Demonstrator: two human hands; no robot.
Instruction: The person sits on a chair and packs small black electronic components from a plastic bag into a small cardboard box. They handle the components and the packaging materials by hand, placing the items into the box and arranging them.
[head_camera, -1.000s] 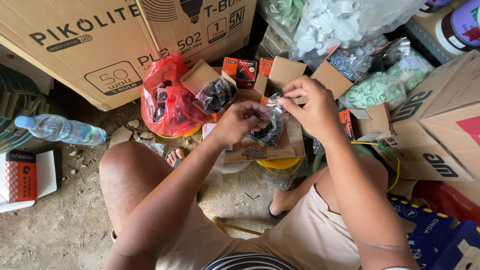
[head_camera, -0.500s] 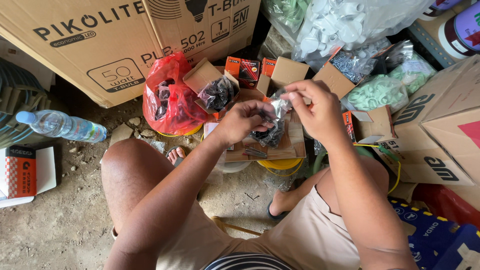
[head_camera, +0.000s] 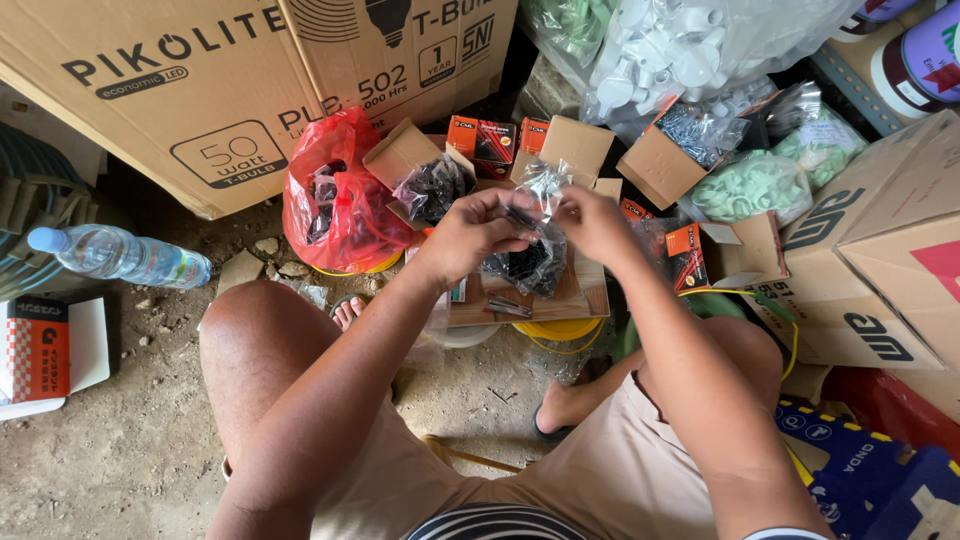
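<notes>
- Dirt floor (head_camera: 120, 450) under me, cardboard boxes (head_camera: 200, 90) stacked all round; a water bottle (head_camera: 120, 255) lies to my left.
- I sit with knees apart over a small open carton (head_camera: 520, 295).
- My left hand (head_camera: 470, 235) and right hand (head_camera: 590, 225) are raised close together above that carton.
- Both hands pinch the twisted top of a clear bag (head_camera: 530, 255) of small black parts; the bag hangs between them.
- A red bag (head_camera: 335, 200) of dark parts sits just left, against the boxes.
</notes>
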